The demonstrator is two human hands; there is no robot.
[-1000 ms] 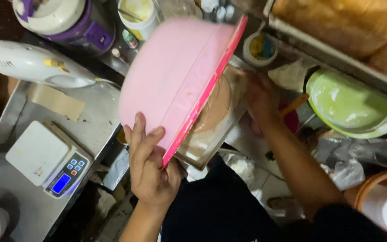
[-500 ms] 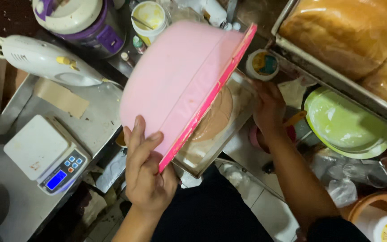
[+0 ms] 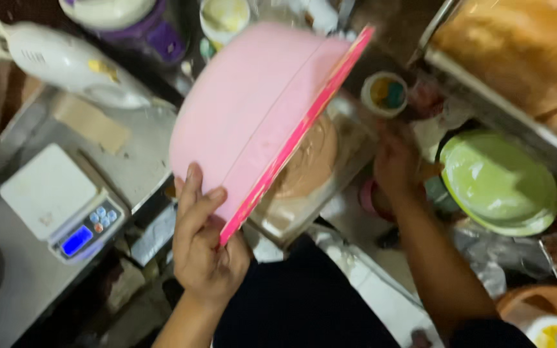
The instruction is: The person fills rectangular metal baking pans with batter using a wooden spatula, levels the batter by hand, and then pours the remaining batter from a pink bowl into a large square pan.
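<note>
While the left hand [image 3: 206,248] clamps the lower rim of a big pink mixing bowl [image 3: 253,116], fingers spread flat on its outer wall and thumb hooked over the edge, the bowl stands tipped steeply on its side, mouth turned to the right; beneath that mouth sits a square baking tin [image 3: 349,151] holding a round pool of pale brown batter [image 3: 311,161]; the right hand [image 3: 396,164] is blurred at the tin's far side, and whether it grips anything cannot be told; to the left lie a white hand mixer [image 3: 66,61] and, nearer, a white digital kitchen scale [image 3: 59,200] with a lit blue display on the steel counter [image 3: 14,283]; a green bowl [image 3: 498,183] rests just beyond the right forearm; a small round tub [image 3: 385,93] stands near the pink bowl's upper rim.
</note>
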